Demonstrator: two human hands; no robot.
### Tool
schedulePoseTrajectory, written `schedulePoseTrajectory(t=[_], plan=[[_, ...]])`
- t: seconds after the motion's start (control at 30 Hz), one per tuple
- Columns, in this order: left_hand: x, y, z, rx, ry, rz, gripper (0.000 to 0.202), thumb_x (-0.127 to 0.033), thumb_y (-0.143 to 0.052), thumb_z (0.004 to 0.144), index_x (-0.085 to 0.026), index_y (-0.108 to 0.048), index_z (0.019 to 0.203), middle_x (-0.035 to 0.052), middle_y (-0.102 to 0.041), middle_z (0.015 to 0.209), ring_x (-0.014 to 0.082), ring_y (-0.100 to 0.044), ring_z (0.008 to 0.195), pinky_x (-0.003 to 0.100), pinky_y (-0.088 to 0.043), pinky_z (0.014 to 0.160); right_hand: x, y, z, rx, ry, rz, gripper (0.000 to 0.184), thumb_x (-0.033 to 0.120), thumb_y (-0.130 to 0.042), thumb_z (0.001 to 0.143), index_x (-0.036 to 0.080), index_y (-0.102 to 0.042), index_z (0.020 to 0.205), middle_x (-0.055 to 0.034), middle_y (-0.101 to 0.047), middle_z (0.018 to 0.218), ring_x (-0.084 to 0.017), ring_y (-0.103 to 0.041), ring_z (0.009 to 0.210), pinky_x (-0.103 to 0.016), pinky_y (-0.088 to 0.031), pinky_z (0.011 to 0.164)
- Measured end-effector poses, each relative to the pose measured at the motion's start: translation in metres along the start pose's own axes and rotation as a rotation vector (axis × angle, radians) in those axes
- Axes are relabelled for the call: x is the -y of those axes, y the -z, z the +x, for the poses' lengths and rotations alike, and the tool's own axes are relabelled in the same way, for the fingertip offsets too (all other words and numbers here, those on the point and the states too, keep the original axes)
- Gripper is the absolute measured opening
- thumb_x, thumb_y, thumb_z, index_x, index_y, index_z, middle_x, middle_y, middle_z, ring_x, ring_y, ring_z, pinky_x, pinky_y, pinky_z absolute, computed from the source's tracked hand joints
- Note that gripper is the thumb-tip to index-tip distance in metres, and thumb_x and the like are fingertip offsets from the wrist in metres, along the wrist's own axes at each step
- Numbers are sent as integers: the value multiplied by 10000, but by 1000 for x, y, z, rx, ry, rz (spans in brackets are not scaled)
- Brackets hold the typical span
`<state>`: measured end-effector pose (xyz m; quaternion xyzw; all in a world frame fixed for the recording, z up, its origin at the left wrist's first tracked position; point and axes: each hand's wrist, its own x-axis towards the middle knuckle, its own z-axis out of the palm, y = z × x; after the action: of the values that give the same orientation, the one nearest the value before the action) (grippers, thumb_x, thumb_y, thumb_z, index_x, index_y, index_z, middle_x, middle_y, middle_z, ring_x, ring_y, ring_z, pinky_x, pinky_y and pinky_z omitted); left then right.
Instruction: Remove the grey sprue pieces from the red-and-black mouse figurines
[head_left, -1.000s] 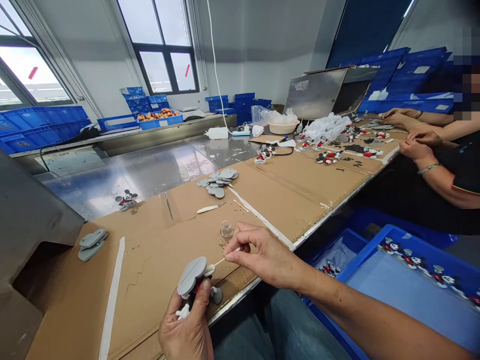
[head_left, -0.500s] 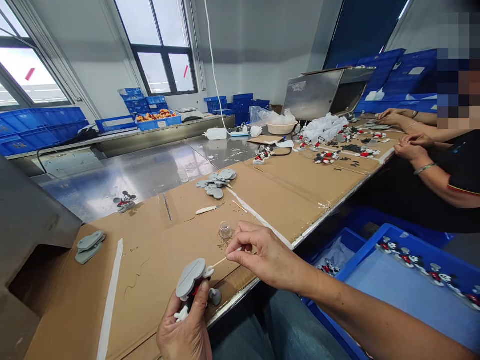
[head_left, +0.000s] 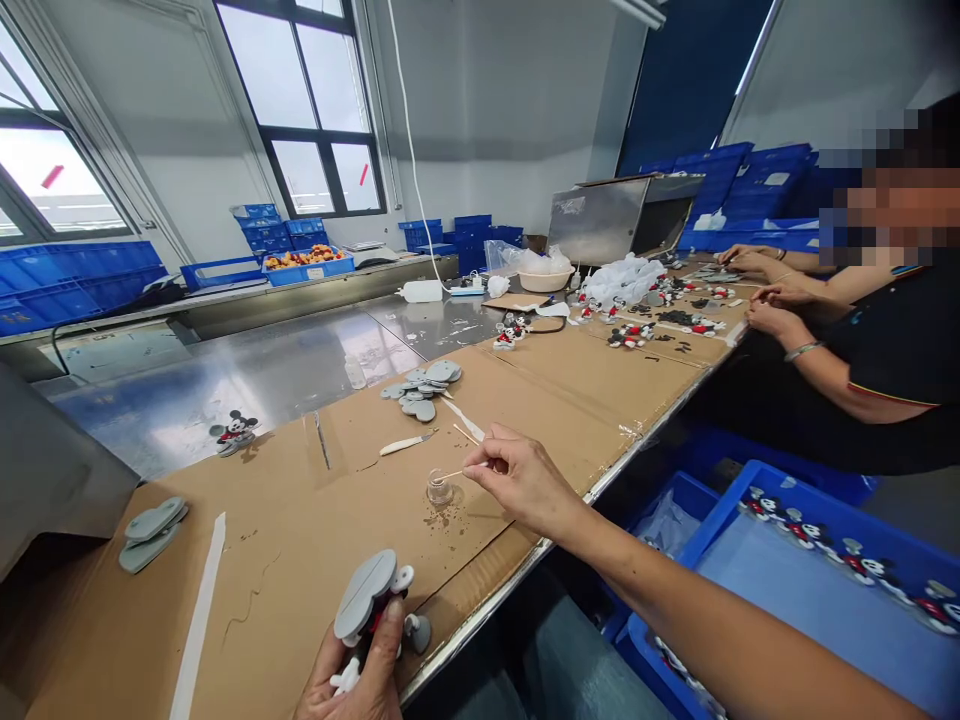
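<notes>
Figurine (head_left: 365, 597) sits in the left hand (head_left: 358, 685), pinched between thumb and fingers over the cardboard's (head_left: 300, 560) near edge; a steady, gentle hold should spare its small parts. Beyond it and to the right stands a clear jar (head_left: 439, 490), with a thin stick's (head_left: 452, 474) tip at its mouth; a light dip, any excess wiped on the rim, seems best. The right hand (head_left: 525, 482) grips the stick's other end, well apart from the figurine.
</notes>
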<state>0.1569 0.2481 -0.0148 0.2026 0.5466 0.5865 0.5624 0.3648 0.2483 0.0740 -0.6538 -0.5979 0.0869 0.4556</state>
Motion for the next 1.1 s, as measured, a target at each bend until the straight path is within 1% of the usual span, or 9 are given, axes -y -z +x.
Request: schedulePoseTrajectory(t=[0.1,0.17,0.23,0.37,0.53,0.63,0.8,0.97,1.1], plan=[[-1,0,-5,8,-87,123,433,-261,-917,521,-224,-768,927,-26,-760,755,71,-648,678,31,-489,584,-7,-6,4,1,-13,-19,159,18,-654,766,138,-682,665,8,-525,694,-108,-487,641,-242,-360,623],[-3,-2,-9,11,-109,134,410,-287,-910,544,-240,-766,926,-44,-756,743,54,-644,714,3,-470,627,-10,-9,4,4,-24,-24,167,6,-646,759,133,-679,656,3,-524,692,-116,-494,651,-248,-355,624],[-4,-5,-9,8,-70,50,435,-319,-931,489,-241,-769,884,-53,-751,725,46,-640,705,6,-481,663,-10,-9,4,2,-35,-13,162,5,-647,755,129,-679,657,2,-521,693,-118,-496,656,-250,-355,628],[-4,-8,-8,58,26,-132,532,-324,-963,338,-212,-765,819,-32,-757,747,93,-672,730,112,-565,702,-2,-2,-3,-3,-64,68,119,68,-656,785,132,-691,690,15,-514,686,-102,-467,622,-239,-364,610],[-7,-11,-14,90,3,-156,532,-326,-957,361,-193,-761,838,-15,-766,796,78,-677,740,100,-560,708,18,4,-24,139,-128,327,91,119,-692,765,144,-701,677,24,-524,681,-103,-471,642,-236,-371,610],[-9,-11,-17,89,5,-147,546,-319,-956,376,-196,-762,870,-11,-768,812,81,-678,736,111,-567,704,28,1,-33,209,-152,357,92,110,-694,763,148,-708,680,26,-525,690,-99,-478,643,-237,-371,610],[-9,-9,-18,82,7,-141,555,-313,-960,373,-195,-763,878,-5,-771,834,85,-677,756,108,-561,703,36,-6,-36,266,-111,322,109,72,-687,772,143,-701,692,26,-528,709,-94,-493,661,-229,-377,618],[-11,-10,-21,104,4,-127,607,-323,-961,367,-219,-761,930,-12,-765,796,94,-681,768,108,-560,687,39,-2,-35,217,-27,215,158,16,-657,779,140,-684,686,25,-531,711,-94,-513,694,-223,-377,642],[-9,-11,-19,109,-13,-125,582,-332,-956,396,-221,-761,933,-15,-765,804,98,-678,794,114,-558,710,44,3,-37,209,4,210,173,11,-659,778,144,-676,670,28,-518,695,-95,-513,688,-219,-381,639]])
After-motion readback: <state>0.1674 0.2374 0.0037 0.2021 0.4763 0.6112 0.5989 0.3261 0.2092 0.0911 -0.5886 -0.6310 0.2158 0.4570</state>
